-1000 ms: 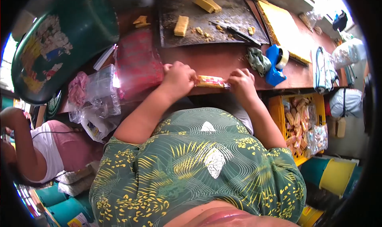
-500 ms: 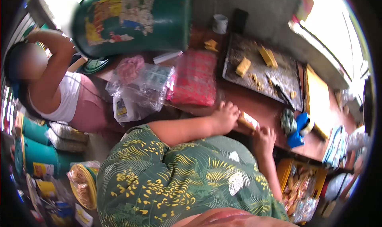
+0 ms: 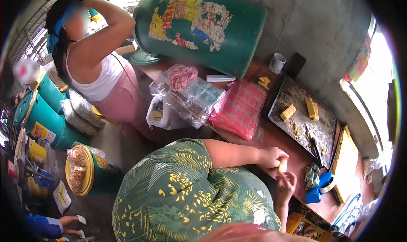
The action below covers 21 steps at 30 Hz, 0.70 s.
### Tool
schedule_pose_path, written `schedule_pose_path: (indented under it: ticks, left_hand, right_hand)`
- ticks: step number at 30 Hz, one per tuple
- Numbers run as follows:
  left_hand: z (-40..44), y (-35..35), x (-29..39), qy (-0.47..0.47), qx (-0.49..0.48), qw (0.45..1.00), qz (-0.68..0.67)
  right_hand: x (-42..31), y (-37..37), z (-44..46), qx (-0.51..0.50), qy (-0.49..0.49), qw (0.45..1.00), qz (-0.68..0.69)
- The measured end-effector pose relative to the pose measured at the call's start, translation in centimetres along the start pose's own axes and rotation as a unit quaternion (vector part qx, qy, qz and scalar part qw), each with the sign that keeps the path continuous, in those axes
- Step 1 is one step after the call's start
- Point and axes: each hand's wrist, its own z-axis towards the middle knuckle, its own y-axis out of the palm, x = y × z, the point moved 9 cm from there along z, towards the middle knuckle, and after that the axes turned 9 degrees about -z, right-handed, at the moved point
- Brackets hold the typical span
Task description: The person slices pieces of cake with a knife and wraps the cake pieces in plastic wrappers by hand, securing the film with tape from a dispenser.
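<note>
My left hand (image 3: pixel 272 157) pinches one end of a small pale yellow bar (image 3: pixel 282 165) above the front of the brown table. On its near side, the fingers of my right hand (image 3: pixel 286 184) are closed at the other end. Fingers cover much of the bar, so any wrapping is hard to see. A blue tape dispenser (image 3: pixel 318 190) stands to the right of my hands, beside a crumpled dark cloth (image 3: pixel 312 177). Further back, a dark baking tray (image 3: pixel 335 127) carries yellow blocks (image 3: pixel 312 109), crumbs and a black-handled knife (image 3: pixel 314 148).
Red-patterned plastic sheets (image 3: pixel 241 110) lie left of the tray, near clear plastic bags (image 3: pixel 199 97). A large green drum (image 3: pixel 246 34) lies behind them. A yellow slab (image 3: pixel 342 165) stands at right, a yellow crate (image 3: pixel 294 223) below. Another person (image 3: pixel 99 72) stands at left.
The view has swung, so the scene sits lower and further right. My hands have drawn closer together around the bar, which now points more upright in view. The other person's arm remains raised.
</note>
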Motion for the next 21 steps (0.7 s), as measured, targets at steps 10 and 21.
schedule_pose_path:
  ticks: [10, 21]
  left_hand:
    - [-2.4, 1.0, 4.2, 0.054, -0.063, 0.980, 0.180]
    - [-1.8, 1.1, 3.7, 0.041, -0.079, 0.986, 0.143]
  right_hand:
    - [1.3, 0.9, 1.7, -0.122, 0.076, 0.987, 0.071]
    - [27.8, -17.6, -10.1, 0.195, 0.270, 0.942, 0.037]
